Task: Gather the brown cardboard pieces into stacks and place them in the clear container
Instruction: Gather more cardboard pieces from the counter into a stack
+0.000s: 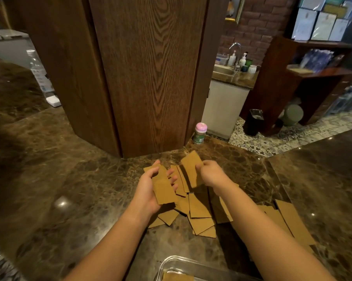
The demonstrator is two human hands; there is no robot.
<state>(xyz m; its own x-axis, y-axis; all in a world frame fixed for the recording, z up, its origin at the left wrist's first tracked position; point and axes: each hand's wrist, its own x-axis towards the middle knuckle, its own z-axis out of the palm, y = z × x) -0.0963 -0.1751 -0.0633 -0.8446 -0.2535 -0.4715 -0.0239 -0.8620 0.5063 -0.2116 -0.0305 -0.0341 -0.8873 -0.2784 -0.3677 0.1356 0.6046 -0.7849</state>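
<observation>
Brown cardboard pieces (200, 211) lie scattered in a loose pile on the marble counter, with more (292, 220) to the right under my right forearm. My left hand (150, 189) holds a small stack of pieces (164, 189) above the pile, fingers curled round it. My right hand (211, 174) pinches a single piece (191, 169) lifted above the pile. The clear container (167, 264) sits at the bottom edge, nearest me, with cardboard (177, 276) inside.
A wide wooden pillar (146, 78) rises just behind the pile. A small pink-lidded jar (199, 133) stands at its right foot. A plastic bottle (39, 74) stands far left. The counter edge drops to a tiled floor at the right.
</observation>
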